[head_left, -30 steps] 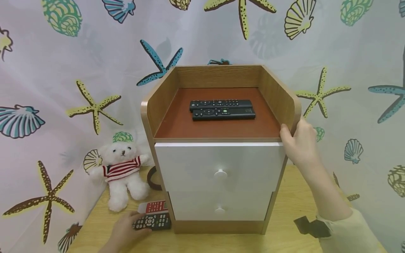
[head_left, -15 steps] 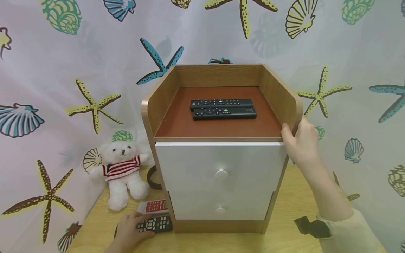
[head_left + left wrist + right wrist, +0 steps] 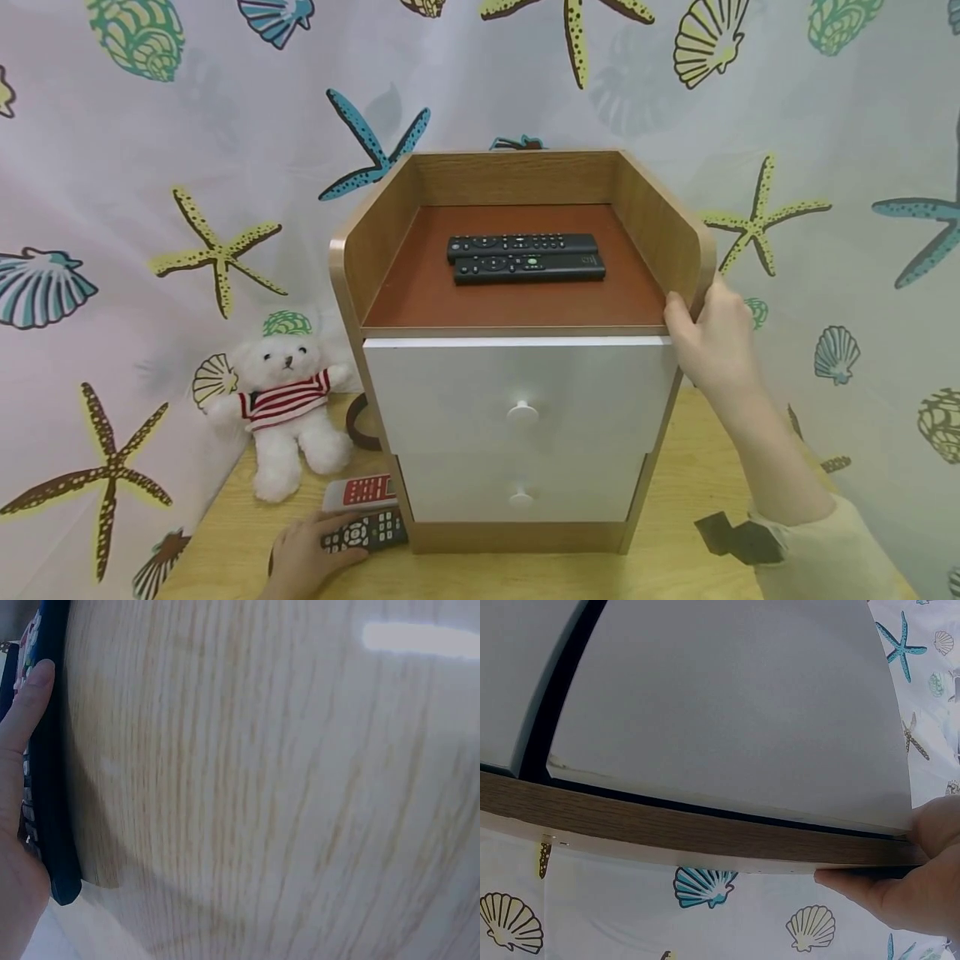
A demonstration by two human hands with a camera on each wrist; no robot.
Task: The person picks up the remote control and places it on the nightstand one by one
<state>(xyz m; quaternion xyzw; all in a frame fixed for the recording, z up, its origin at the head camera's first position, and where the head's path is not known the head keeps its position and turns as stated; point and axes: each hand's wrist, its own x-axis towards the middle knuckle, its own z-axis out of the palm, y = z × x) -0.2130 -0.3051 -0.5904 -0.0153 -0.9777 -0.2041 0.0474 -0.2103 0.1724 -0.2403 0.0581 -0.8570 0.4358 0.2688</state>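
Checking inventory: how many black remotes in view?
3: the rear remote and front remote atop the cabinet, and a third remote beside it, held by the left hand. More may be hidden behind the cabinet.

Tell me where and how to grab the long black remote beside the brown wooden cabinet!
Pinch the long black remote with pale buttons across its left end, from the left, where the person's left grip is. It's narrow, so that should fit easily. Its right end lies close to the brown wooden cabinet, and a white remote with a red panel sits behind, so the left looks easiest.
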